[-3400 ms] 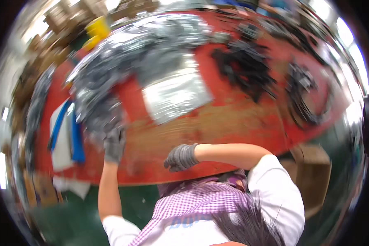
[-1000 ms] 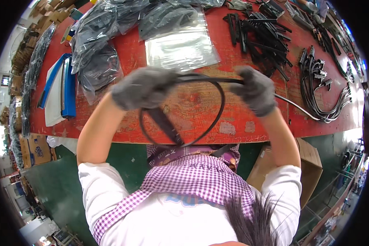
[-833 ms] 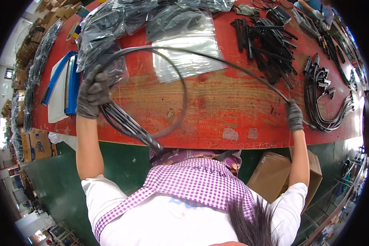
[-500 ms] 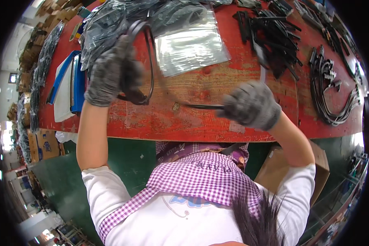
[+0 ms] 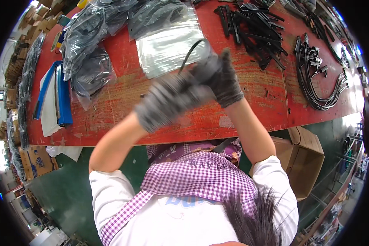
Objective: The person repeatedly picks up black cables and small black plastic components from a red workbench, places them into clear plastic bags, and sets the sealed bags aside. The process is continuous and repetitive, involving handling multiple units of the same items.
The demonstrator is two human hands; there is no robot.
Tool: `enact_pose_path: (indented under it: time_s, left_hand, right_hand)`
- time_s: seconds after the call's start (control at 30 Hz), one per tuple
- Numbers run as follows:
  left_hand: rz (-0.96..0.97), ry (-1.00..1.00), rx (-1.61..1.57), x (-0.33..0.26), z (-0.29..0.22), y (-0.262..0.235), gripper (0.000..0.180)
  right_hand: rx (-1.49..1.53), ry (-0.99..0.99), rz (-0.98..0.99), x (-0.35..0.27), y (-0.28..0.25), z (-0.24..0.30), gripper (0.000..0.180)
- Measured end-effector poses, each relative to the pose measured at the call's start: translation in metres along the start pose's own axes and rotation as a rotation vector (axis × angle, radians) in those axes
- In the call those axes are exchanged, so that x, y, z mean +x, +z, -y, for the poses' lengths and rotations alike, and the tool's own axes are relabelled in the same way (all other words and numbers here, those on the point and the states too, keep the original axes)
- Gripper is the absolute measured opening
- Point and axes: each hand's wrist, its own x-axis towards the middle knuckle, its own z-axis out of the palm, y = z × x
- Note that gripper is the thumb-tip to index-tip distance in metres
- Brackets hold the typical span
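Both of my hands wear grey knit gloves and meet over the middle of the table, just below the clear plastic bags. A thin black cable (image 5: 187, 54) arches up from between them in a loop. My left hand (image 5: 168, 98) is smeared by motion and reaches across to the right, its fingers wrapped around the cable. Against it, my right hand (image 5: 225, 78) closes on the other end of the loop, one finger pointing up. Most of the cable is hidden by the gloves. Under the hands lies the red, worn wooden table (image 5: 123, 119).
Flat clear bags (image 5: 168, 47) lie beyond my hands. Bagged cables (image 5: 90, 30) pile up at the far left, above a blue folder-like holder (image 5: 63, 96). Black strip-like parts (image 5: 254, 30) are heaped at the far right, with bundled cables (image 5: 311, 78) beside them. An open carton (image 5: 307, 164) stands below.
My hands, apart before with the cable stretched between them, have come together at the middle. A bagged cable now shows where my left hand was. The view has shifted slightly.
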Motion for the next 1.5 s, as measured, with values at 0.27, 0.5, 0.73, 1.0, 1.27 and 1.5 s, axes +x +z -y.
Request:
enact_pose_path:
  time_s: [0.27, 0.5, 0.73, 1.0, 1.27, 1.5]
  left_hand:
    - [0.641, -0.313, -0.827, -0.024, -0.115, 0.056, 0.051]
    - [0.209, -0.768, -0.419, -0.037, -0.085, 0.07, 0.069]
    - [0.379, -1.582, -0.397, -0.097, -0.035, 0.104, 0.097]
    - [-0.09, -0.853, -0.559, -0.046, -0.075, 0.107, 0.078]
    - [0.304, -0.87, -0.42, -0.049, -0.054, 0.108, 0.079]
    - [0.205, -1.114, -0.498, -0.091, -0.088, 0.103, 0.075]
  right_hand:
    - [-1.915, 0.26, -0.392, -0.018, -0.091, 0.019, 0.053]
    - [-2.352, -0.504, -0.093, -0.035, -0.124, -0.018, 0.042]
    - [-2.293, -0.401, -0.138, -0.016, -0.132, -0.045, 0.048]
    - [-2.29, -0.442, -0.111, -0.012, -0.131, -0.051, 0.053]
    - [-2.225, -0.503, -0.109, -0.039, -0.133, -0.043, 0.047]
    - [-3.041, -1.013, -0.247, 0.034, -0.126, 0.064, 0.004]
